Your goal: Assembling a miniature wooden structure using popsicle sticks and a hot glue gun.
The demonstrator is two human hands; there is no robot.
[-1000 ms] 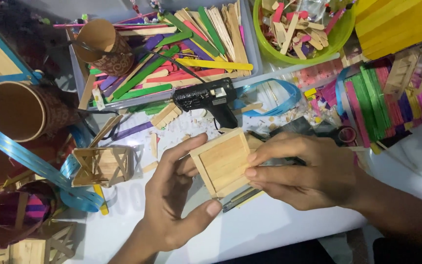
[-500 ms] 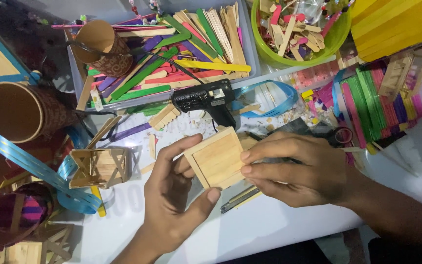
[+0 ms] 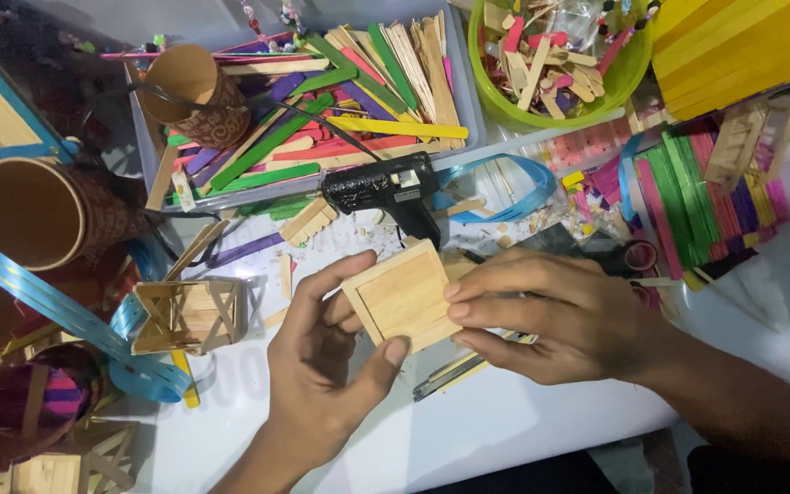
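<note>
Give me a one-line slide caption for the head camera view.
Both hands, left hand and right hand, hold a square craft-stick panel near a black glue gun.

Both hands on small square stick-built wooden box (image 3: 401, 295) over white desk (image 3: 505, 439): left hand (image 3: 322, 375) pinches its near-left side, right hand (image 3: 555, 311) covers its right edge, black glue gun (image 3: 386, 187) just behind, grey tray of coloured sticks (image 3: 322, 119) and green bowl (image 3: 550, 64) along far edge.
</note>
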